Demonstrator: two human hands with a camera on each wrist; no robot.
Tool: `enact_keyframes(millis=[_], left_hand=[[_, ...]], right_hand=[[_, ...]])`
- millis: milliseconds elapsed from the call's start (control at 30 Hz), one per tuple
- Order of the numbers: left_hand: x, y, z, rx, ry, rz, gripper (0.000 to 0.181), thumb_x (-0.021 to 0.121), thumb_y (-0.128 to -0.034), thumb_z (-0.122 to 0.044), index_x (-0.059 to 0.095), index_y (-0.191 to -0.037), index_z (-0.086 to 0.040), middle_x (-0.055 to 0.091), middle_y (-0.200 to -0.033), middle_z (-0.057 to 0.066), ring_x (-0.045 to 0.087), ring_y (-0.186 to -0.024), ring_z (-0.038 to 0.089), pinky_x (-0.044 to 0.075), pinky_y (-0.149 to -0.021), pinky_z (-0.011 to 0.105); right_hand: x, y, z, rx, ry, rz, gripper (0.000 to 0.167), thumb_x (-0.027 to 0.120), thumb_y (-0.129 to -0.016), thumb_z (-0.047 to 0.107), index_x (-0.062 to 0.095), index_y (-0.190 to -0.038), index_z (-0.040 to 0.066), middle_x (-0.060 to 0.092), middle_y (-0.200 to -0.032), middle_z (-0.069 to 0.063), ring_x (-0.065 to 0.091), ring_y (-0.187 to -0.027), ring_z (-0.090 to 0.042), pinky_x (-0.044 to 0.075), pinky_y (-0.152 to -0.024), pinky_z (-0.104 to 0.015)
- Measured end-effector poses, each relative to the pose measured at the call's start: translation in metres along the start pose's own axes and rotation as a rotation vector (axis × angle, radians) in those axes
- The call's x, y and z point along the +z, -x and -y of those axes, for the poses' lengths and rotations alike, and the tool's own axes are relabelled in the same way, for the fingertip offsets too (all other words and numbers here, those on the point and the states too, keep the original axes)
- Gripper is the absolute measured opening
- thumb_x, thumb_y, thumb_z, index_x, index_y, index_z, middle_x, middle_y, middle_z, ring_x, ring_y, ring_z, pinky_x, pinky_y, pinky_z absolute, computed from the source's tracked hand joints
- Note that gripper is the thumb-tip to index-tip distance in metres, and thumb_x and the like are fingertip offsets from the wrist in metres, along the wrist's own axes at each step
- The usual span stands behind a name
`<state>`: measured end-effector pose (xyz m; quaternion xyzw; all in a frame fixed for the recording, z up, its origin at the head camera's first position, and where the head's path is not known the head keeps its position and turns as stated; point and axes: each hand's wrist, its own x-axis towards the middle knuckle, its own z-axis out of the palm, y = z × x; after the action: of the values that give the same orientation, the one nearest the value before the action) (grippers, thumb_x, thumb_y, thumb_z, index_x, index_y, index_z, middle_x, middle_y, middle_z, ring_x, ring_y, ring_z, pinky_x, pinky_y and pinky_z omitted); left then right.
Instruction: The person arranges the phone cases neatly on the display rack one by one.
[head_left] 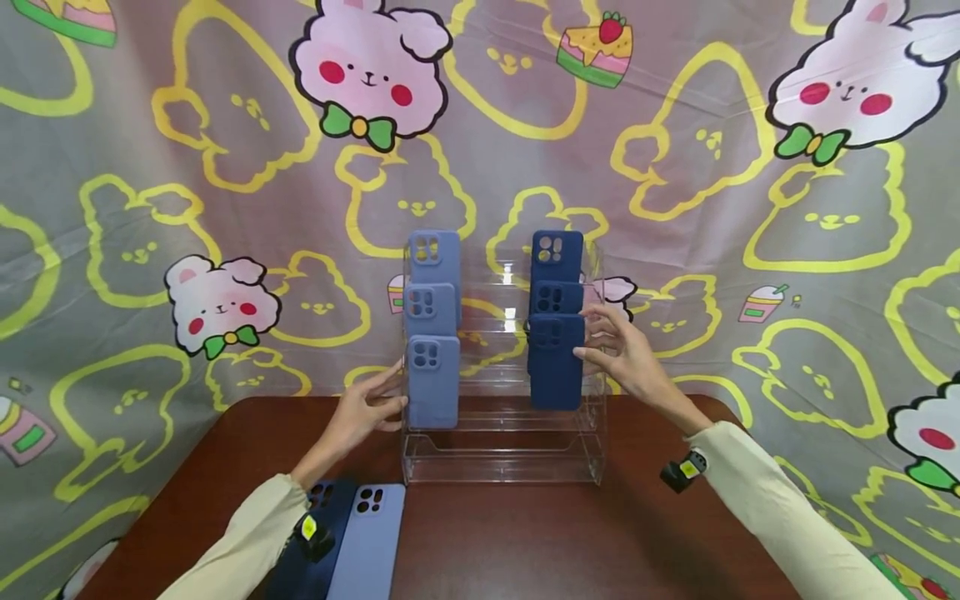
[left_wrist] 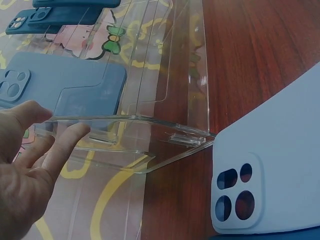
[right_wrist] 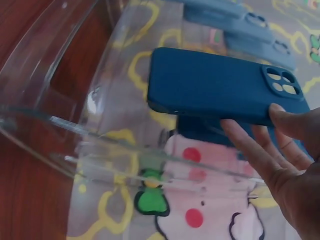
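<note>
A clear stepped display rack (head_left: 502,471) stands on the table, with light blue phone cases on its left and dark blue ones on its right. My right hand (head_left: 624,354) pinches the edge of the lowest dark blue phone case (head_left: 556,367), thumb in front and fingers behind; the right wrist view shows this case (right_wrist: 210,85) tilted. At the rack's left side, my left hand (head_left: 366,407) holds the clear side panel between thumb and fingers. Beside that hand is the lowest light blue phone case (head_left: 433,387), upright on the rack.
Two more cases lie on the brown table (head_left: 480,542) at the front left: a light blue case (head_left: 369,542) and a dark blue case (head_left: 341,508), partly hidden by my left sleeve. A patterned cloth (head_left: 510,167) hangs behind the rack.
</note>
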<state>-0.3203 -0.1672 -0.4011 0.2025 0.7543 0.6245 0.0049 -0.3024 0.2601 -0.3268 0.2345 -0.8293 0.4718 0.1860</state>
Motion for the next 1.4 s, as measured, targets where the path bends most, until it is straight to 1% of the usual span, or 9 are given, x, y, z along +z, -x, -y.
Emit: enact_keyframes(millis=[133,233,467,567,700,800,900,1100,1400], left_hand=[[0.002,0.001,0.000,-0.009,0.006,0.006,0.065,0.064,-0.1029,0.000,0.037,-0.162,-0.007,0.045,-0.156,0.031,0.062,-0.125,0.048,0.067,-0.081,0.044],[0.002,0.001,0.000,-0.012,0.009,0.005,0.065,0.064,-0.1030,-0.001,0.037,-0.162,-0.007,0.044,-0.157,0.030,0.061,-0.127,0.048,0.067,-0.082,0.044],[0.001,-0.001,-0.002,0.004,0.005,0.000,0.065,0.063,-0.1034,0.000,0.037,-0.162,-0.009,0.045,-0.156,0.030,0.060,-0.128,0.049,0.067,-0.083,0.043],[0.002,0.000,-0.002,0.013,-0.010,-0.003,0.065,0.063,-0.1033,0.000,0.037,-0.163,-0.008,0.046,-0.155,0.031,0.062,-0.126,0.047,0.067,-0.082,0.043],[0.002,0.000,-0.002,0.008,-0.026,-0.001,0.066,0.063,-0.1035,-0.001,0.035,-0.163,-0.008,0.046,-0.156,0.030,0.062,-0.126,0.045,0.067,-0.082,0.043],[0.001,0.000,-0.003,0.001,-0.030,-0.003,0.067,0.064,-0.1035,-0.002,0.035,-0.163,-0.008,0.046,-0.156,0.030,0.062,-0.127,0.045,0.067,-0.082,0.042],[0.000,-0.001,-0.004,-0.001,-0.022,-0.019,0.066,0.065,-0.1028,-0.002,0.037,-0.163,-0.008,0.047,-0.155,0.030,0.061,-0.128,0.047,0.067,-0.082,0.042],[0.000,-0.001,-0.003,0.006,-0.007,-0.002,0.066,0.064,-0.1028,0.001,0.036,-0.162,-0.006,0.046,-0.154,0.032,0.061,-0.128,0.048,0.067,-0.083,0.043],[0.002,0.001,0.000,0.008,-0.008,-0.004,0.066,0.064,-0.1024,0.001,0.036,-0.162,-0.005,0.047,-0.154,0.033,0.064,-0.125,0.042,0.066,-0.084,0.043]], right_hand=[[0.000,0.005,-0.011,-0.016,-0.022,-0.015,0.060,0.074,-0.096,0.001,0.046,-0.149,0.003,0.061,-0.124,-0.023,0.071,-0.100,-0.019,0.068,-0.071,-0.049],[0.001,0.006,-0.016,-0.051,-0.027,-0.021,0.060,0.074,-0.095,-0.002,0.047,-0.149,0.002,0.063,-0.122,-0.024,0.072,-0.098,-0.019,0.068,-0.070,-0.051],[0.008,0.010,-0.016,-0.045,-0.003,-0.020,0.058,0.076,-0.094,0.000,0.051,-0.147,0.006,0.066,-0.123,-0.025,0.075,-0.100,-0.037,0.068,-0.068,-0.037],[0.013,0.013,-0.020,-0.046,0.039,-0.016,0.057,0.076,-0.095,0.002,0.053,-0.146,0.008,0.068,-0.120,-0.022,0.074,-0.102,-0.038,0.066,-0.073,-0.029],[0.021,0.017,-0.026,-0.140,0.154,-0.088,0.056,0.079,-0.090,-0.002,0.057,-0.142,0.005,0.072,-0.107,-0.017,0.076,-0.093,-0.032,0.065,-0.073,-0.028],[0.026,0.016,-0.025,-0.234,0.315,-0.162,0.057,0.082,-0.087,-0.003,0.058,-0.138,0.001,0.072,-0.094,-0.013,0.074,-0.081,-0.026,0.064,-0.066,-0.034],[0.029,0.016,-0.021,-0.272,0.472,-0.216,0.058,0.085,-0.085,0.000,0.058,-0.137,0.000,0.069,-0.088,-0.010,0.070,-0.075,-0.023,0.061,-0.062,-0.040],[0.032,0.020,-0.017,-0.201,0.618,-0.286,0.061,0.090,-0.082,0.008,0.062,-0.136,-0.001,0.065,-0.093,-0.015,0.062,-0.073,-0.027,0.054,-0.054,-0.044],[0.033,0.026,-0.023,-0.155,0.538,-0.299,0.061,0.090,-0.083,0.008,0.060,-0.136,-0.001,0.065,-0.096,-0.012,0.062,-0.075,-0.025,0.051,-0.058,-0.035]])
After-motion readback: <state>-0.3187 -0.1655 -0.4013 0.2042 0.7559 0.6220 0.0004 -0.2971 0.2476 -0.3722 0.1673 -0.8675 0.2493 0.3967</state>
